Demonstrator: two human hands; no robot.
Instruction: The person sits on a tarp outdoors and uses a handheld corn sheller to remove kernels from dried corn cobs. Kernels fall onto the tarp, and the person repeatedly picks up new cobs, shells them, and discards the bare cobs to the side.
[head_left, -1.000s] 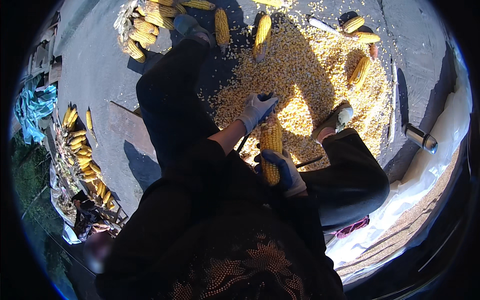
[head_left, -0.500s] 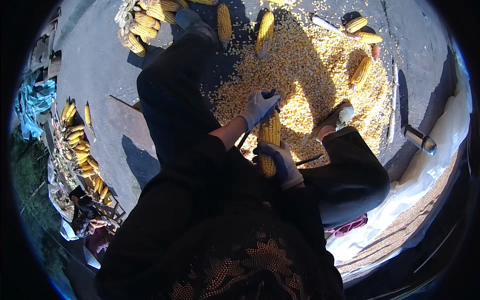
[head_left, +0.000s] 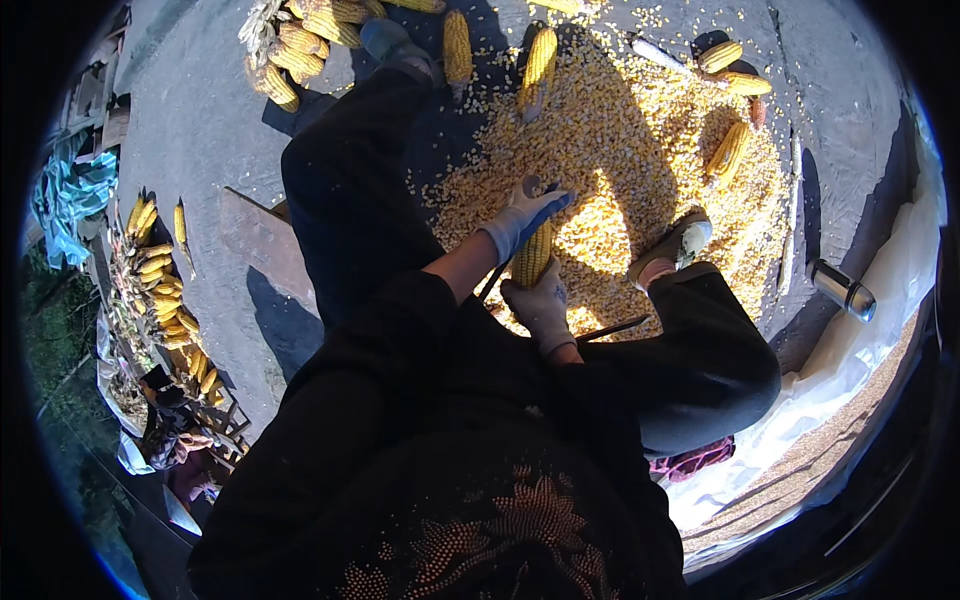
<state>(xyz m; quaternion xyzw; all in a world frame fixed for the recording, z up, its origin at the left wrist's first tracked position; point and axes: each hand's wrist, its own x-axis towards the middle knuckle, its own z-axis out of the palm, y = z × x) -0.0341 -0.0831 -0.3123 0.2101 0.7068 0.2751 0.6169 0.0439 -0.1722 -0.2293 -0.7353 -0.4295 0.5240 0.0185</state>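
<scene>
Between my legs, my two gloved hands hold an ear of corn with yellow kernels. My left hand, in a pale glove with a blue palm, closes round its far end. Lower down, my right hand wraps the near end and hides it. Thin dark bars show beside and below the hands, one dark rod sticking out to the right; what they belong to is hidden. Under and beyond the hands spreads a heap of loose corn kernels.
Whole ears lie on and around the heap, with more piled at the upper left and along the left. A flat board lies left of my leg. On the right are a metal flask and plastic sheeting.
My right hand has turned and slid up the ear, now covering the near end that stuck out below it. The left hand has tilted and shifted slightly down. The whole view has shifted a little.
</scene>
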